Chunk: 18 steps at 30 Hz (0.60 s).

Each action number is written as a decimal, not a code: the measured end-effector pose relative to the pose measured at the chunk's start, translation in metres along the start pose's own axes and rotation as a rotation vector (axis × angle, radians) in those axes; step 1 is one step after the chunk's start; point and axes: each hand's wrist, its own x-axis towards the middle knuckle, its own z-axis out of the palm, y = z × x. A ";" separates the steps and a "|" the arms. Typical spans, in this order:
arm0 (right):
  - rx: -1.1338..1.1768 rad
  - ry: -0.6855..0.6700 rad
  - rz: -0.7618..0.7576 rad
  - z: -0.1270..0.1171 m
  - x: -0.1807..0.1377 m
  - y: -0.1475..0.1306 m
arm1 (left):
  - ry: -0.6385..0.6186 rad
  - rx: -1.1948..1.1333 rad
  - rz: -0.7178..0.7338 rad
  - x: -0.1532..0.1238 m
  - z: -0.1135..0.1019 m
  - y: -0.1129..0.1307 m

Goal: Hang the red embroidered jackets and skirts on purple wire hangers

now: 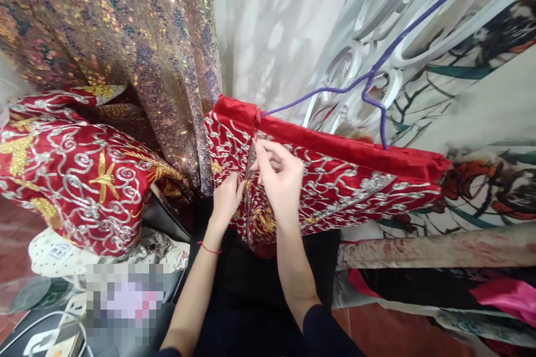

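Note:
A red skirt (335, 173) with silver and gold embroidery hangs by its plain red waistband from a purple wire hanger (343, 89). My right hand (281, 173) is in a pinch just below the waistband, at the top of the skirt's side opening. A small red bit, perhaps a cord or loop, shows at its fingertips, and I cannot make out what else is there. Lower down, my left hand (226, 198) is closed on the skirt's fabric along the edge of that opening. A thin red string circles my left wrist.
Another red embroidered garment (104, 178) lies at the left. Behind it hangs a sequined cloth (125, 17). White scrollwork (385, 39) and a floral-patterned cloth (489, 178) are at the right. A white cable (62, 315) lies at the lower left.

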 end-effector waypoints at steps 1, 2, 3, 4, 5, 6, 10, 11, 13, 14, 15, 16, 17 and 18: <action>-0.108 0.029 -0.043 -0.014 -0.005 0.000 | 0.059 -0.046 0.006 0.006 -0.002 -0.001; -0.211 0.099 -0.092 -0.030 -0.011 -0.001 | 0.140 -0.118 0.017 0.012 -0.005 0.000; -0.295 0.189 -0.149 -0.049 -0.017 -0.003 | 0.248 -0.203 0.032 0.017 -0.008 0.001; -0.376 0.325 -0.236 -0.069 -0.022 -0.006 | 0.381 -0.287 0.052 0.023 -0.013 0.004; -0.471 0.507 -0.372 -0.091 -0.024 -0.009 | 0.530 -0.352 0.078 0.028 -0.019 0.009; -0.563 0.680 -0.523 -0.114 -0.024 -0.013 | 0.678 -0.392 0.109 0.034 -0.026 0.014; -0.953 0.701 -0.976 -0.202 0.001 -0.018 | 0.958 -0.422 0.236 0.070 -0.058 0.034; -0.989 0.547 -0.945 -0.219 0.010 -0.017 | 0.938 -0.466 0.283 0.082 -0.065 0.038; -0.878 0.213 -0.707 -0.244 0.029 -0.013 | 0.846 -0.597 0.365 0.104 -0.077 0.042; -0.781 0.073 -0.594 -0.252 0.036 -0.010 | 0.798 -0.651 0.386 0.113 -0.082 0.042; -0.681 -0.041 -0.510 -0.257 0.042 -0.008 | 0.749 -0.691 0.400 0.120 -0.086 0.041; -0.595 -0.127 -0.470 -0.259 0.047 -0.005 | 0.703 -0.721 0.409 0.125 -0.090 0.039; -0.524 -0.176 -0.475 -0.259 0.051 -0.004 | 0.660 -0.739 0.420 0.127 -0.094 0.037; -0.467 -0.186 -0.515 -0.257 0.053 -0.005 | 0.621 -0.753 0.432 0.128 -0.098 0.036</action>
